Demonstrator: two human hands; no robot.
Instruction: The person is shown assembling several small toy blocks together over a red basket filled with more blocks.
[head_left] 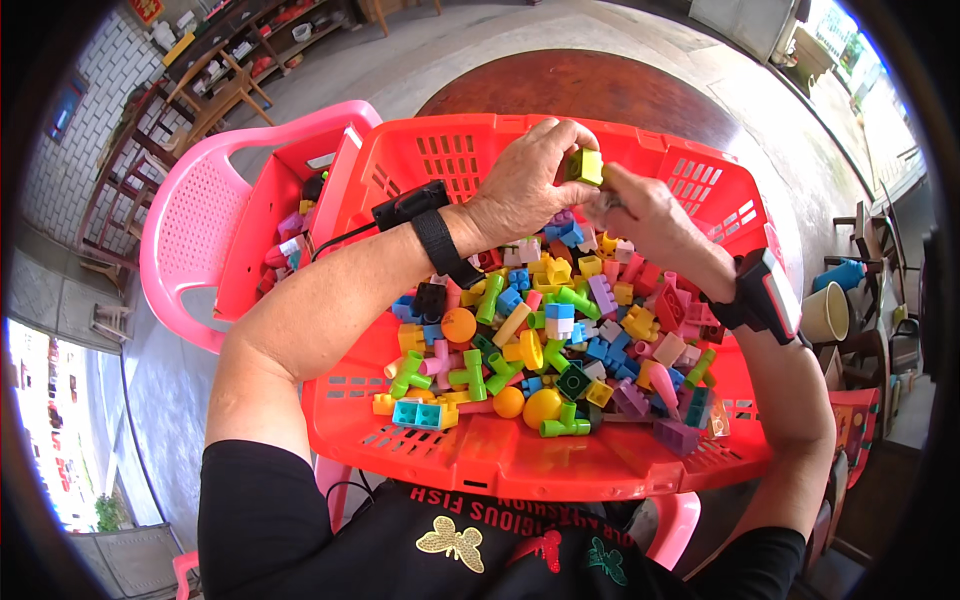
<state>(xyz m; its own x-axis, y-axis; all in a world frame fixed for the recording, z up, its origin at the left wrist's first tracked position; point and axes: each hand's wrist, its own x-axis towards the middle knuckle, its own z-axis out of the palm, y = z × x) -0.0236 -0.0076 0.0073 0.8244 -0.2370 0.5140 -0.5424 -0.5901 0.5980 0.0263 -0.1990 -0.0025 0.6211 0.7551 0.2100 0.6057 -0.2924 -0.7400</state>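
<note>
Above the far part of a red plastic basket [480, 470], my left hand [525, 180] pinches a yellow-green toy building block [584, 167] between thumb and fingers. Close beside the block on its right is my right hand [650, 215]. Its fingers look bent but are smeared by motion, so I cannot make out whether they hold anything. Below both hands, the basket holds a heap of mixed toy pieces: blue blocks [559, 321], green pipe-shaped pieces [473, 374], orange balls [459, 325] and a pink piece [663, 388] with a long narrow end.
To the left, a pink plastic chair [190, 200] bears a smaller red container [262, 215] with more toy pieces. A round brown table [590, 85] stands beyond the basket. At the right are a cream bucket [826, 312] and dark wooden furniture. Devices are strapped to both my wrists.
</note>
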